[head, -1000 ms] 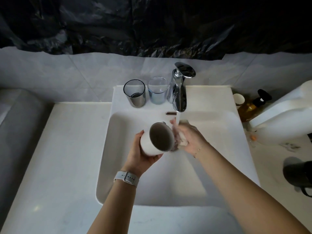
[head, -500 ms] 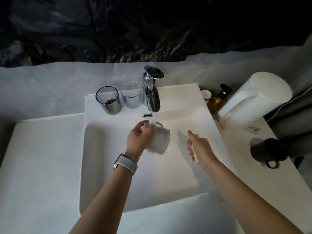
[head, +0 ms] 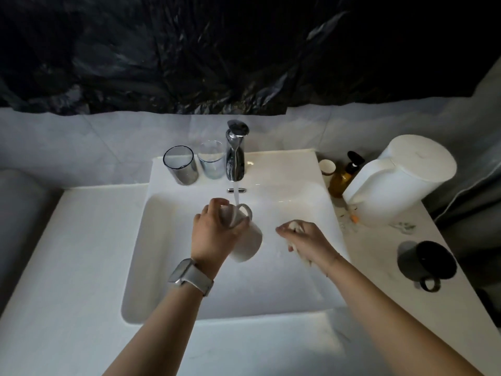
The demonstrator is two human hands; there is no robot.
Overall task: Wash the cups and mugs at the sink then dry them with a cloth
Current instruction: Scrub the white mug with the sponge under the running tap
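My left hand (head: pixel 214 234) has its grip closed around the white mug (head: pixel 245 240), fingers wrapped over the rim end, so the mug hangs tilted over the sink (head: pixel 173 267) with its handle up under the stream from the tap (head: pixel 235 156). I hold it that way, I think, so the water runs over the outside and drains straight into the basin. My right hand (head: pixel 306 241) sits apart from the mug, to its right and also over the basin, its grip closed on a pale sponge or cloth (head: pixel 296 226); which of the two I cannot tell. Holding it aside keeps it out of the rinse while leaving it ready. Behind the basin, left of the tap, stand a dark glass cup (head: pixel 181 165) and a clear glass cup (head: pixel 211 160), near the water. A black mug (head: pixel 427 263) lies tilted on the desk (head: pixel 81 240) to the right, well apart from the sink. Rinsing looks like the step in hand; drying is not yet begun
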